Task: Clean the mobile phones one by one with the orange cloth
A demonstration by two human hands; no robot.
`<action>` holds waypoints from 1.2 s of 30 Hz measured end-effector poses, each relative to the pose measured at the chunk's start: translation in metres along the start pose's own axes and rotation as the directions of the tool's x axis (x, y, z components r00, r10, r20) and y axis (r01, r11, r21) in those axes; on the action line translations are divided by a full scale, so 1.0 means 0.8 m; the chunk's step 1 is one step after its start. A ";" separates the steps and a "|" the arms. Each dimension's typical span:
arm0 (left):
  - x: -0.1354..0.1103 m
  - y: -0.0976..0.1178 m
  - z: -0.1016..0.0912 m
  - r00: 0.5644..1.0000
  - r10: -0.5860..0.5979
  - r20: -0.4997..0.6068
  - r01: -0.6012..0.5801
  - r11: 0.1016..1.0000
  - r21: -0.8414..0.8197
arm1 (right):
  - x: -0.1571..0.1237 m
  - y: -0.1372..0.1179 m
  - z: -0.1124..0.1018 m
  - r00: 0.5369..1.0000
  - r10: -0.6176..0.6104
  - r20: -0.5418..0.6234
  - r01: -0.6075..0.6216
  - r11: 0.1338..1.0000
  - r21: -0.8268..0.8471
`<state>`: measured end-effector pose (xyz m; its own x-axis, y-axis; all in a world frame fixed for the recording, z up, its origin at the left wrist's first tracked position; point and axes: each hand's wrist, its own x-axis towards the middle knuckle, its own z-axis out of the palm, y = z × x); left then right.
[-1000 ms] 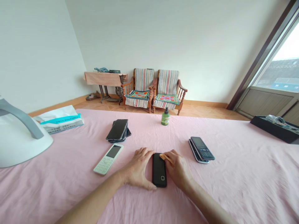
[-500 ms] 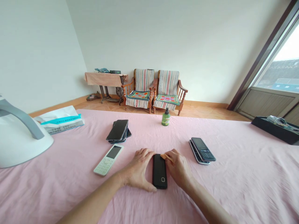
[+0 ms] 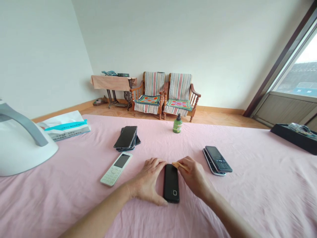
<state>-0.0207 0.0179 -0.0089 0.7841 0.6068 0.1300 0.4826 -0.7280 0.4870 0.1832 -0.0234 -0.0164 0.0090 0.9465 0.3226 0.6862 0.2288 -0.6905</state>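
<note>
A black mobile phone (image 3: 171, 181) lies on the pink cloth, its back with a small square camera facing up. My left hand (image 3: 148, 181) spans it from the left, fingertips at the far end and thumb at the near end, closed on it. Pinched in my right hand (image 3: 194, 177) is a small orange-tan piece (image 3: 176, 164), touching the phone's upper right corner; whether it is cloth or something stiffer I cannot tell. To the left lies a white keypad phone (image 3: 116, 169). Dark keypad phones (image 3: 218, 160) are stacked at the right.
A pile of dark smartphones (image 3: 126, 137) lies beyond the white phone. Farther back stands a green spray bottle (image 3: 177, 125). At the left are a white kettle (image 3: 24, 145) and a tissue pack (image 3: 69, 127); a black box (image 3: 292, 137) sits at the far right.
The orange-tan piece in my right hand has shifted slightly at the phone's upper right corner. My left hand keeps its hold; the whole view has moved a little.
</note>
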 end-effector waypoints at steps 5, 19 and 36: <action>0.001 0.001 0.002 0.999 -0.040 -0.026 0.039 0.999 -0.021 | 0.003 -0.011 0.023 0.985 -0.167 0.043 0.171 0.976 -0.132; 0.002 0.007 0.002 0.996 -0.054 -0.070 0.053 0.999 -0.010 | -0.055 -0.044 0.004 0.949 -0.244 0.200 0.243 0.970 0.032; 0.001 0.038 -0.018 0.989 -0.096 -0.114 0.074 0.981 -0.182 | -0.071 -0.014 -0.034 0.906 0.409 0.108 -0.343 0.559 0.755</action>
<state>-0.0113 0.0009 0.0186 0.6847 0.7061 0.1806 0.4600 -0.6109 0.6444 0.1946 -0.0857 -0.0094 0.2102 0.9758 -0.0601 -0.1685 -0.0244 -0.9854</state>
